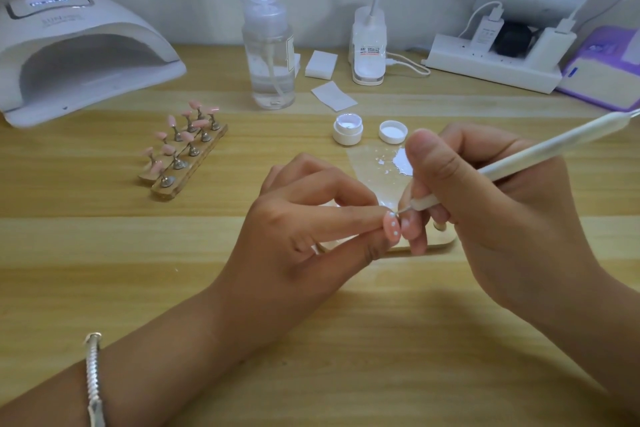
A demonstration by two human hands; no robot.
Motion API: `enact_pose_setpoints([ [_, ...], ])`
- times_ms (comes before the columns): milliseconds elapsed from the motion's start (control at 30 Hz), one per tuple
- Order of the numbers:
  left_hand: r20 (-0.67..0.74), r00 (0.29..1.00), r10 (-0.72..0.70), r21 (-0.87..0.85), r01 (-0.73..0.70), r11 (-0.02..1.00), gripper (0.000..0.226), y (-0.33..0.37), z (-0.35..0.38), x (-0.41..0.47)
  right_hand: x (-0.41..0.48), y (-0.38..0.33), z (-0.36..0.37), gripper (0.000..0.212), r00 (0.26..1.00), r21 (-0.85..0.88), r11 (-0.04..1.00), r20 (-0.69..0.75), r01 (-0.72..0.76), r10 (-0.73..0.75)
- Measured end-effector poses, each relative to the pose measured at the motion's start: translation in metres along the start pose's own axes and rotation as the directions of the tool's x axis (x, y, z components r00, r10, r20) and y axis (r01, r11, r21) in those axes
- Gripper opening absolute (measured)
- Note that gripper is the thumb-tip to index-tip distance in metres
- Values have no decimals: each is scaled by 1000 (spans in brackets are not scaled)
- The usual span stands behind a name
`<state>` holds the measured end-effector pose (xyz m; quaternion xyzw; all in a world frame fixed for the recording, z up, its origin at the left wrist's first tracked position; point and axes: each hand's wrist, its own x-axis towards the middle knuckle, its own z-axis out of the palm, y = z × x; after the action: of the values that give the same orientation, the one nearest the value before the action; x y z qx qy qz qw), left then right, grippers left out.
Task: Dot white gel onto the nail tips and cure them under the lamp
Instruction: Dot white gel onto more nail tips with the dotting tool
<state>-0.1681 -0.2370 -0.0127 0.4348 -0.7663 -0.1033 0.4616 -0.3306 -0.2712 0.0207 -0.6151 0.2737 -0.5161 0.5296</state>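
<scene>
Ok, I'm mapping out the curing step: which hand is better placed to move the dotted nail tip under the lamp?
Left. The left hand already holds the dotted nail tip, and the curing lamp sits off to that side. The right hand is occupied gripping the dotting pen.

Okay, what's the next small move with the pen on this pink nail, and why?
Probably lift the dotting pen straight off the pink nail tip: its point sits at the upper end, where a third white dot shows above two others. The left hand pinches the tip, and the right hand grips the pen.
</scene>
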Motion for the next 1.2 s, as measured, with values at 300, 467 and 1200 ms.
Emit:
enact_pose_setpoints([
  [300,0,1000,-2,-3,2,1000,13,0,0,0,0,1,0,33,1000,-12,1000,5,-1,1],
  [467,4,1000,5,7,-5,1000,13,-1,0,0,0,1,0,36,1000,-9,1000,2,-11,11],
  [1200,5,1000,2,8,-2,1000,16,0,0,-1,1,2,-1,33,1000,-6,1000,18,-15,15],
])
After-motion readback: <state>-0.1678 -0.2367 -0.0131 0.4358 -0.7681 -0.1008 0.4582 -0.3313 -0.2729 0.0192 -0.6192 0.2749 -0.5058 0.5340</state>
